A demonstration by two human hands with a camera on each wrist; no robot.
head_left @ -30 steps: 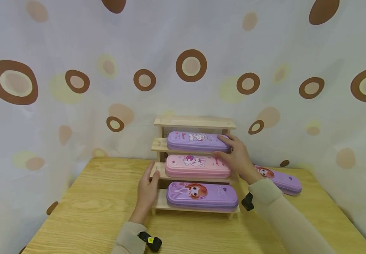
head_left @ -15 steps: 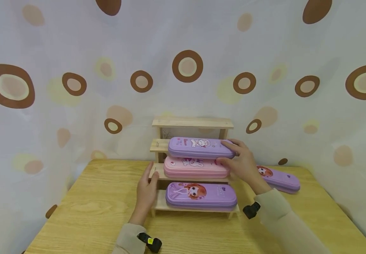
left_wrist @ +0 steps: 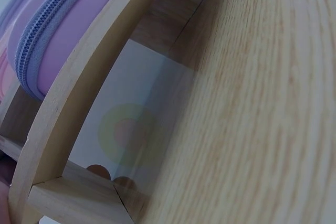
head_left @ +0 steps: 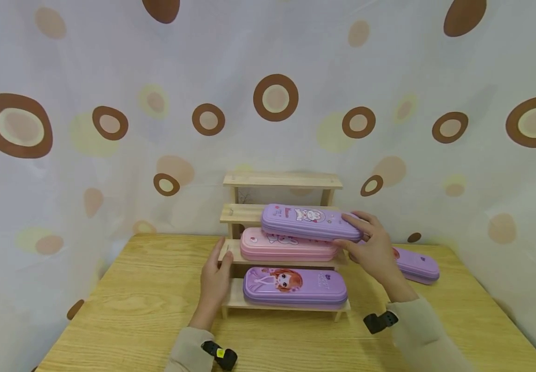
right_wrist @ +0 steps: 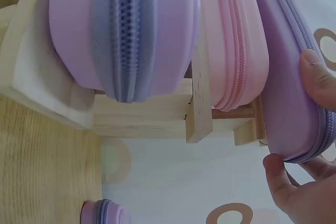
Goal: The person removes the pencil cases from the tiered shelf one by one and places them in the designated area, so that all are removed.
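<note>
My right hand (head_left: 374,251) pinches the right end of a purple pencil case (head_left: 309,221) with a white rabbit on its lid. The case slants above the pink pencil case (head_left: 291,251), overlapping it in the head view. In the right wrist view, thumb and fingers span the end of the purple case (right_wrist: 294,93). At the left side of the stepped wooden rack (head_left: 231,213), my left hand (head_left: 214,279) touches the second tier from the bottom, fingers stretched upward. On the bottom tier lies another purple pencil case (head_left: 296,287), printed with a red-haired girl.
One more purple pencil case (head_left: 414,264) lies on the wooden table (head_left: 138,299) right of the rack, partly behind my right hand. A dotted cloth (head_left: 166,62) hangs behind. The rack's top tier (head_left: 282,180) is bare.
My right hand has lifted the rabbit-printed purple pencil case off the third tier and drawn it forward and to the right. My left hand stays at the rack.
</note>
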